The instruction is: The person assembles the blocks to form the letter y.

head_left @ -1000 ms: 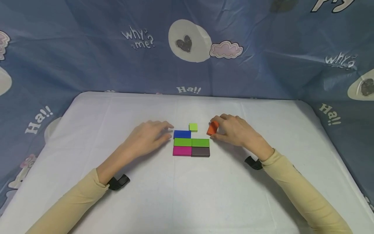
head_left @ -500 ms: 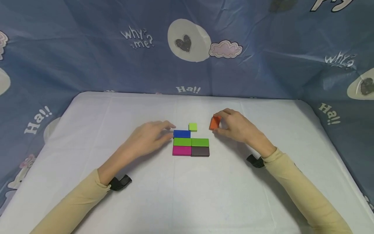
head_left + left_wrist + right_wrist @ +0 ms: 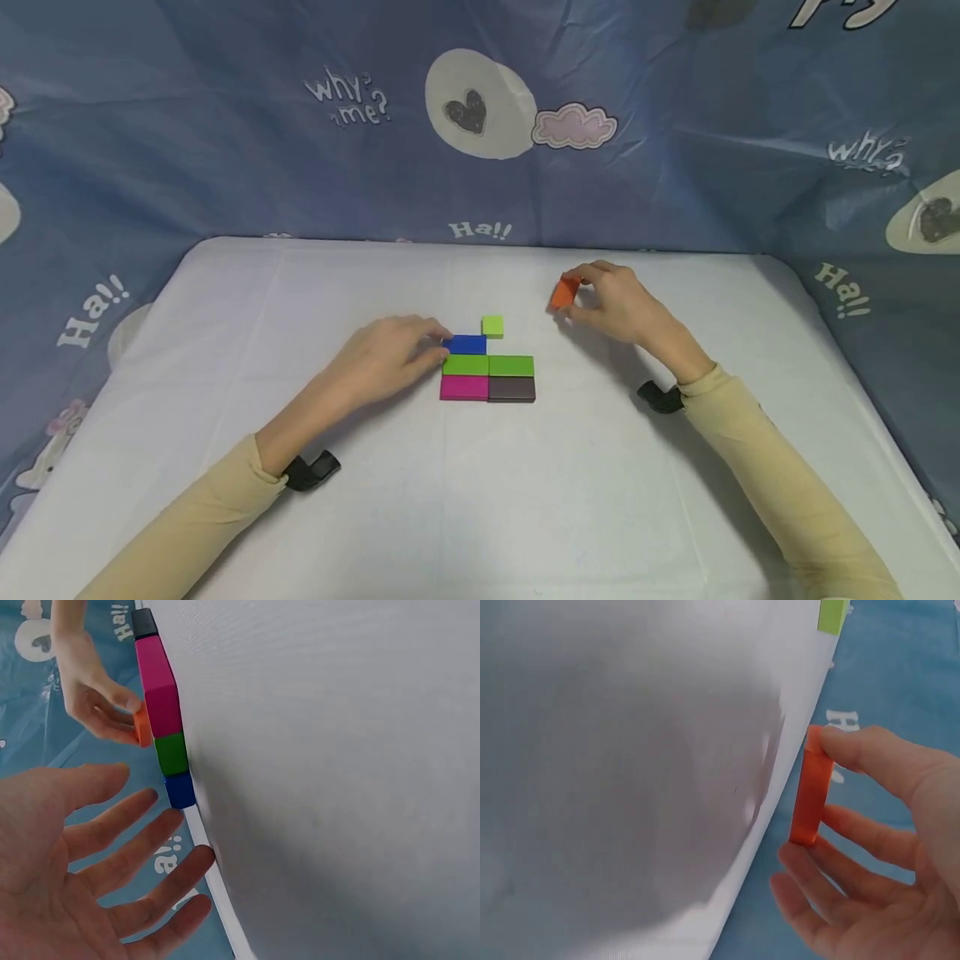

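My right hand point(image 3: 622, 304) pinches an orange block point(image 3: 566, 292) over the back right of the table. In the right wrist view, thumb and fingers grip opposite ends of this orange block point(image 3: 810, 795). My left hand point(image 3: 386, 358) has its fingertips right at the left end of a blue block point(image 3: 468, 344); the left wrist view shows its fingers spread and loosely bent. In front of the blue block lie two green blocks point(image 3: 512, 367) side by side, then a magenta block point(image 3: 464, 387) beside a dark brown one point(image 3: 512, 389). A small lime block point(image 3: 492, 326) sits at the blue block's back right corner.
A white cloth covers the table point(image 3: 480, 492). Behind its far edge hangs a blue printed curtain point(image 3: 652, 150). A black strap point(image 3: 311, 472) shows under the left wrist and another black strap point(image 3: 660, 397) under the right.
My right hand has carried the orange block back and to the right, away from the other blocks. My left hand has edged right, up to the blue block's end.
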Tool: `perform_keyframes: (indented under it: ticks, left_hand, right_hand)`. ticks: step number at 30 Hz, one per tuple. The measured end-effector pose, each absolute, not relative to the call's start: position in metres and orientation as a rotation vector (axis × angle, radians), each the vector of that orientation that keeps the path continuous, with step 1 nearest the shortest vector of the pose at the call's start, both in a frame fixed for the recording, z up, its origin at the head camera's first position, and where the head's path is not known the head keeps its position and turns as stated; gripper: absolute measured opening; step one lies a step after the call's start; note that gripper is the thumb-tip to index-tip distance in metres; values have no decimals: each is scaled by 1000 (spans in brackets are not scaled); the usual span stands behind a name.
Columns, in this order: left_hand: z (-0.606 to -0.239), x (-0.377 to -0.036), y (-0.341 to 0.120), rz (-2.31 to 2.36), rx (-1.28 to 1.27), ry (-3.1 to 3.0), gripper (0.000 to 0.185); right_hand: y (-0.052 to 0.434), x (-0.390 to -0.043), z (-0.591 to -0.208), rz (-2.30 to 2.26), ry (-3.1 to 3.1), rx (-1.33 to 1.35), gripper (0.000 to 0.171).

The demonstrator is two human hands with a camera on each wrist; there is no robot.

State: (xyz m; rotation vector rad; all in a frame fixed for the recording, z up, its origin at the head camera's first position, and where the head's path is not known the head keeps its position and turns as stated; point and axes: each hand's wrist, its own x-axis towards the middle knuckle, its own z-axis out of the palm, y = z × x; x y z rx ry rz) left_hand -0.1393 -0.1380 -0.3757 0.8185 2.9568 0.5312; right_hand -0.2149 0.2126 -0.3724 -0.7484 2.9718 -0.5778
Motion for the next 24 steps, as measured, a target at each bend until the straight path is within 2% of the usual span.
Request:
perform_keyframes:
  ticks: [11,24]
  left_hand:
    - [-377,-137,-139,525,804,2965,31]
    - [-376,-139,-136,500,814,2966,31]
  right_hand:
    - [226,-242,-379,-597,2980,-624,54]
    - [231,-251,-383,-584,3015,-585,55]
